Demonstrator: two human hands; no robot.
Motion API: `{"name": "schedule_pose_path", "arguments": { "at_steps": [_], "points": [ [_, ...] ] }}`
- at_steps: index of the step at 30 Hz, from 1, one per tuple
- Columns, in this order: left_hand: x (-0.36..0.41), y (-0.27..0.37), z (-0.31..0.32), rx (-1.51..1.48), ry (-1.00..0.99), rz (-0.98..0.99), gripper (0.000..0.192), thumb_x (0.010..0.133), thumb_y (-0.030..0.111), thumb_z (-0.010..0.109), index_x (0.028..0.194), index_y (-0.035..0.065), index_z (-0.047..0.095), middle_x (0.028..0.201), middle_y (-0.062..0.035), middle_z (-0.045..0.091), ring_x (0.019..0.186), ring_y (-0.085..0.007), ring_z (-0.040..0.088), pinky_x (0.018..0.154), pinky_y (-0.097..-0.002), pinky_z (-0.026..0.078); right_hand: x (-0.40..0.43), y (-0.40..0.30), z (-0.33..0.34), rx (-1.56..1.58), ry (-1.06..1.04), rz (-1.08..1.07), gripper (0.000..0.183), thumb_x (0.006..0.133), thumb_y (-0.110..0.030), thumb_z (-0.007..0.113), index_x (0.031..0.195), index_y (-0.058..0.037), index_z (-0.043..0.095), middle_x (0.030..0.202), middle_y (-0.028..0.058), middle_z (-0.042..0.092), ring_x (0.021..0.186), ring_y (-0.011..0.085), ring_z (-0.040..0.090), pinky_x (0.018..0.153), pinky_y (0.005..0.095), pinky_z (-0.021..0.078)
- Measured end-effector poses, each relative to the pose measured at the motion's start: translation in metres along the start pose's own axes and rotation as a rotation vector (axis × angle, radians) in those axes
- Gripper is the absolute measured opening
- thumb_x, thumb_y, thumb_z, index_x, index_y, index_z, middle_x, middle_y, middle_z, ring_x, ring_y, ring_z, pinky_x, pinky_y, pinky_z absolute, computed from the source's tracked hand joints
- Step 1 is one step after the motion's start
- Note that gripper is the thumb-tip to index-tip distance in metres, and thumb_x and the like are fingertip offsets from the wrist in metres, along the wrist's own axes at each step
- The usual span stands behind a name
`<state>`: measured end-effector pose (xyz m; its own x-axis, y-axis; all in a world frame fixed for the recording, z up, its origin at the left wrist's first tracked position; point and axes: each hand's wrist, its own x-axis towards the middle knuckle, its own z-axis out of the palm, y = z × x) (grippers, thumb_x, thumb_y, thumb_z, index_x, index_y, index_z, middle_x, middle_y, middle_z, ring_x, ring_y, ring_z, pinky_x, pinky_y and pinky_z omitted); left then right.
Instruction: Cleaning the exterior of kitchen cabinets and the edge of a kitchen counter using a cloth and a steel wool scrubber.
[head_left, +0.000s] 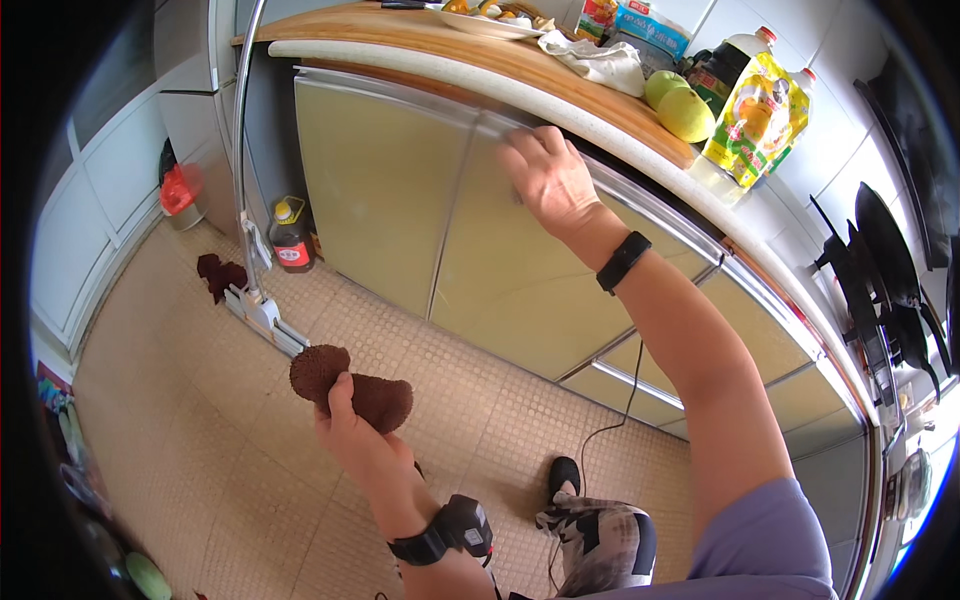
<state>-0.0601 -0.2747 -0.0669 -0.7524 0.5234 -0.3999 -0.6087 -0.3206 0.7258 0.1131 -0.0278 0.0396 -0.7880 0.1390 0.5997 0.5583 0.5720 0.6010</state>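
My left hand (364, 431) is closed around a folded brown cloth (381, 397), held above the tiled floor. My right hand (551, 176) is at the top edge of a yellowish cabinet door (525, 285), its fingers curled over or against the metal trim; the fingertips are blurred and partly hidden, so their hold is unclear. Just above it runs the pale edge of the wooden countertop (480, 45). Both wrists wear black straps, the left one with a small device.
A flat mop (266, 322) stands left of the cabinets, near a dark cloth (221, 276) and a large bottle (291, 236). On the counter are a plate (484, 26), a white cloth (596, 60), green fruits (684, 112) and a yellow pouch (757, 120). A cable (611, 427) trails down to the floor.
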Motion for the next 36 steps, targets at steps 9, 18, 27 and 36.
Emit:
{"name": "schedule_pose_path", "arguments": {
  "at_steps": [9,18,27,36],
  "points": [
    [0.003,-0.004,-0.007,0.005,-0.086,-0.030,0.037,0.082,0.024,0.065,0.114,0.0066,0.060,0.094,-0.0027,0.060,0.079,-0.0152,0.059,0.062,-0.0309,0.051,-0.001,-0.013,0.012,-0.099,-0.316,0.110,0.028,0.075,-0.014,0.060,0.100,-0.0021,0.058,0.100,0.0102,0.059,0.097,0.0252,0.049,0.077,0.0329,0.0464],
    [-0.013,0.008,0.001,0.079,-0.042,-0.012,0.033,0.085,0.024,0.061,0.110,0.0024,0.060,0.088,-0.0061,0.062,0.070,-0.0185,0.060,0.061,-0.0308,0.049,-0.038,0.001,-0.019,-0.190,-0.485,0.145,0.031,0.076,-0.012,0.060,0.103,0.0016,0.057,0.106,0.0140,0.059,0.096,0.0263,0.052,0.083,0.0339,0.0470],
    [-0.001,0.016,-0.016,0.067,-0.074,0.022,0.029,0.087,0.024,0.054,0.101,-0.0013,0.059,0.066,-0.0091,0.061,0.052,-0.0218,0.057,0.056,-0.0292,0.046,-0.113,0.023,-0.074,-0.198,-0.370,0.305,0.047,0.080,-0.012,0.057,0.125,0.0012,0.048,0.127,0.0158,0.053,0.113,0.0289,0.049,0.095,0.0364,0.0435],
    [-0.006,0.018,-0.020,0.042,-0.053,-0.018,0.038,0.082,0.023,0.064,0.113,0.0021,0.059,0.093,-0.0071,0.060,0.073,-0.0185,0.060,0.056,-0.0309,0.051,-0.025,-0.004,-0.014,-0.128,-0.534,0.099,0.033,0.076,-0.013,0.058,0.106,0.0009,0.062,0.120,0.0145,0.057,0.110,0.0259,0.050,0.092,0.0344,0.0416]
  ]
}}
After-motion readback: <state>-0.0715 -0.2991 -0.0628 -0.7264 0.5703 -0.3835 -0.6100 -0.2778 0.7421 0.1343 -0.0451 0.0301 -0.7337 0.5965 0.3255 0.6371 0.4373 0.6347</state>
